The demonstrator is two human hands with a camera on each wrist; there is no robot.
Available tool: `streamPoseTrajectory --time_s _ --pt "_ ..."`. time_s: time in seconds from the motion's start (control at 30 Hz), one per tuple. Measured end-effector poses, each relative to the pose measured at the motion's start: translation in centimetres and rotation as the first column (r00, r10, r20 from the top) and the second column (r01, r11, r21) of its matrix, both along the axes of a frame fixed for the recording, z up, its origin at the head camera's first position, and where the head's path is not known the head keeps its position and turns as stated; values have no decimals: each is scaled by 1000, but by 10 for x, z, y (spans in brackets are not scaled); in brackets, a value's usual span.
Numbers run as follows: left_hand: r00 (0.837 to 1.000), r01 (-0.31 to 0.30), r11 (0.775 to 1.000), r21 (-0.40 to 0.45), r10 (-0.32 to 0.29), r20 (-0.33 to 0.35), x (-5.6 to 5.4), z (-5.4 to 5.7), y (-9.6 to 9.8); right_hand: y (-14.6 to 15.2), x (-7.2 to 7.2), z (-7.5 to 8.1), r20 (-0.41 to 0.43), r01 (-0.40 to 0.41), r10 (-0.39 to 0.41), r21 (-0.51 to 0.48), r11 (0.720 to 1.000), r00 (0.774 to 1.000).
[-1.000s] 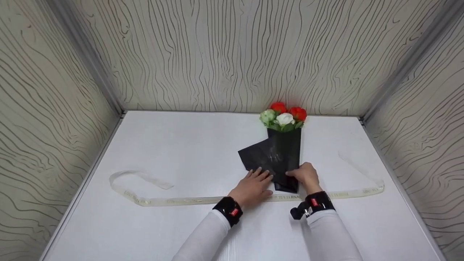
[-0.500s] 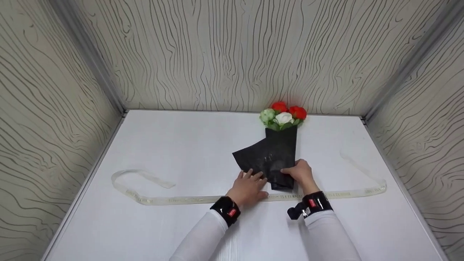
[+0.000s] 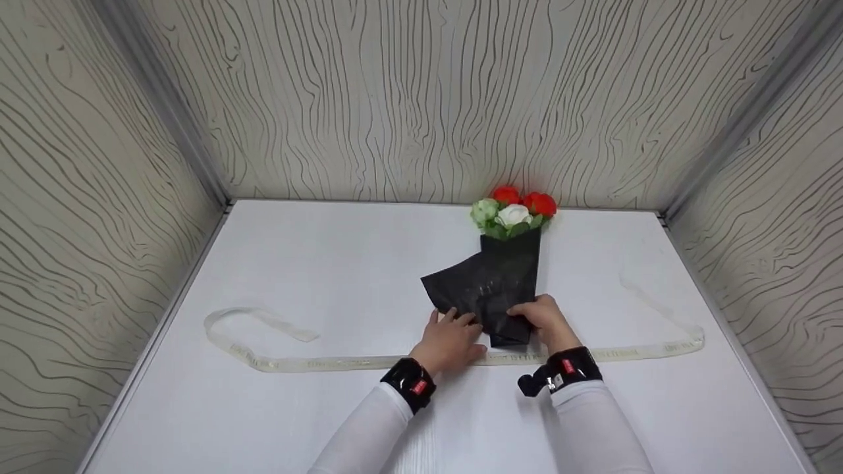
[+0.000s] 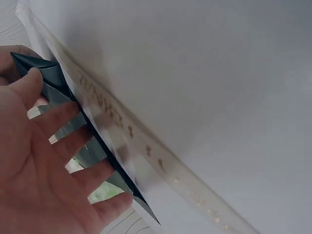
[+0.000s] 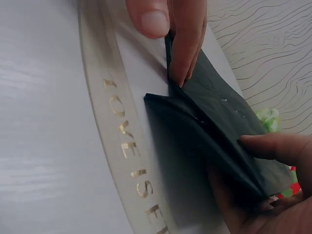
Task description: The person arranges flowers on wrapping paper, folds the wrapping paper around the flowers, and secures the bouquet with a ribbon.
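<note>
- While the right hand (image 3: 546, 321) pinches the thin black sheet of wrapping paper (image 3: 510, 270) near its lower right edge, thumb on top and fingers beneath, the left hand (image 3: 449, 343) lies with relaxed, spread fingertips at the paper's lower left edge; whether they press or merely rest is hard to tell.
- Right of centre on the smooth white tabletop (image 3: 329, 263), the paper points its narrow end toward the person, with rounded red, white and pale green artificial flowers (image 3: 514, 215) showing at the far end.
- Its angular black flap (image 3: 444, 284) juts out leftward. The step in hand looks like shaping the paper, and would go best with the right pinch as a steady anchor and the left fingers working flat along the edge.
- Gentle, even pressure seems wise: the sheet could crumple, and a sideways tug could shift the flowers.
- Just below the narrow end runs a sheer cream ribbon with gold lettering (image 3: 342, 364), passing behind the left hand and right wrist in the head view; it could snag or be dragged.
- On the right wrist, a black strap (image 3: 575, 366) carries a small black knob (image 3: 529, 386) near that ribbon.
- Pale panels with dark wavy grain (image 3: 421, 99) rise behind the flowers, leaving little room for pushing the paper away.
</note>
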State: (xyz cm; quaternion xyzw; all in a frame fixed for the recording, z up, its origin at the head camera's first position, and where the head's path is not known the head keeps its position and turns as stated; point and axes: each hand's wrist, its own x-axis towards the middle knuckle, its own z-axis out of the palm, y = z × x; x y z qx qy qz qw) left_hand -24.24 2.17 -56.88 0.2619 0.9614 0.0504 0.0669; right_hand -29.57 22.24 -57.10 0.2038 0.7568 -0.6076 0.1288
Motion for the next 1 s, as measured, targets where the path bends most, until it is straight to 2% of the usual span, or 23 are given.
streamPoseTrajectory --time_s 0.2,0.57,0.7,1.0 --pt "999 -23 1000 18 23 -26 0 -2 -6 -8 -1 0 2 -12 12 -78 997 1000" --pt "998 -57 998 39 58 -30 5 0 -16 -17 1 -7 4 -9 10 -121 993 1000" --pt "997 -71 995 74 73 -26 6 1 -18 -21 6 -5 10 -13 15 -153 988 1000" --pt "987 -155 971 180 162 -23 8 3 -22 -34 23 7 -43 -23 11 -276 961 999"
